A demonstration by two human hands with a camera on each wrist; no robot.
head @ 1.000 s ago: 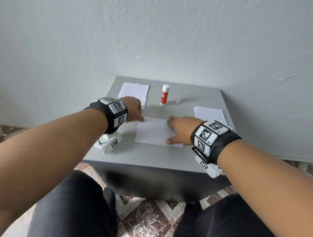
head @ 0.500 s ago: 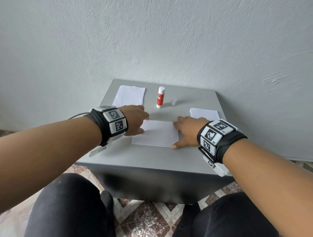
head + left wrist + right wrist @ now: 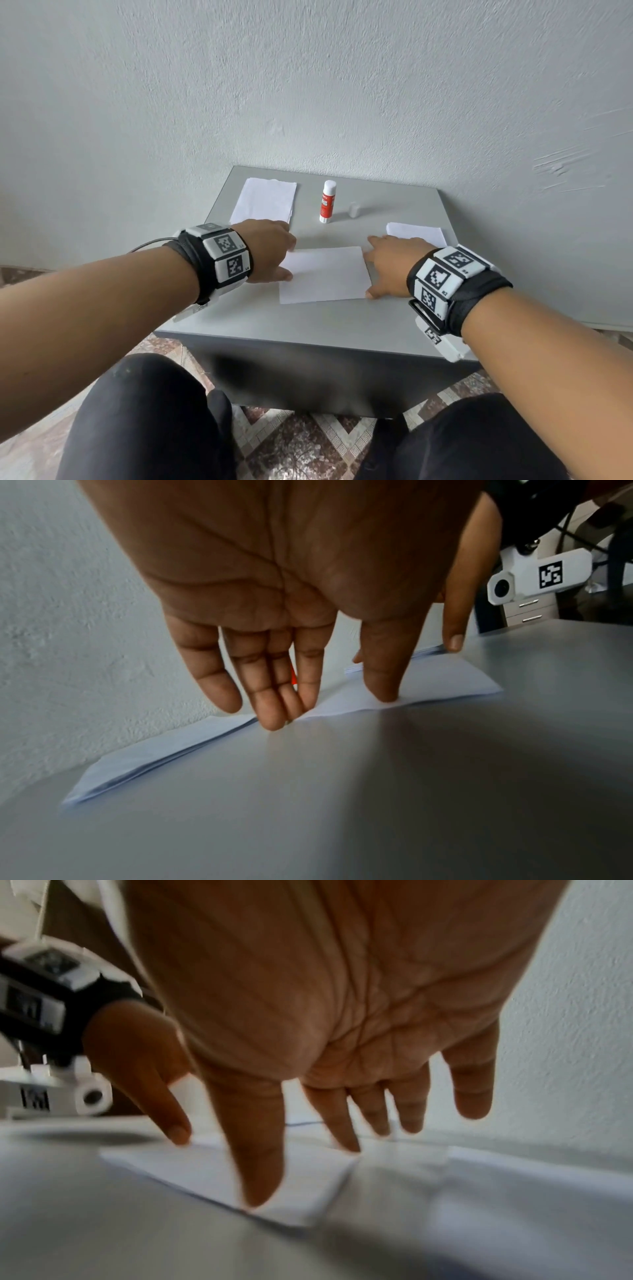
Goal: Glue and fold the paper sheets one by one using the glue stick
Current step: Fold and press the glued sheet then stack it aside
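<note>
Two hands press flat on one folded paper sheet (image 3: 323, 274) at the middle of the grey table (image 3: 308, 325). Left hand (image 3: 270, 250) has straight fingers (image 3: 274, 704) on the sheet's left edge, gripping nothing. Behind it lies a paper stack (image 3: 265, 202); the glue stick (image 3: 327, 202) stands upright beside its cap (image 3: 354, 209). Right hand (image 3: 390, 265) spreads straight fingers (image 3: 263, 1177) on the right edge, just before another sheet pile (image 3: 416, 233).

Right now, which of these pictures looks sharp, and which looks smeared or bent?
Head view: sharp, the red-and-white glue stick crisp, table edges bowed by the wide lens. Left wrist view: fairly clear, a soft shadow under the left hand. Right wrist view: smeared, the right hand blurred.
</note>
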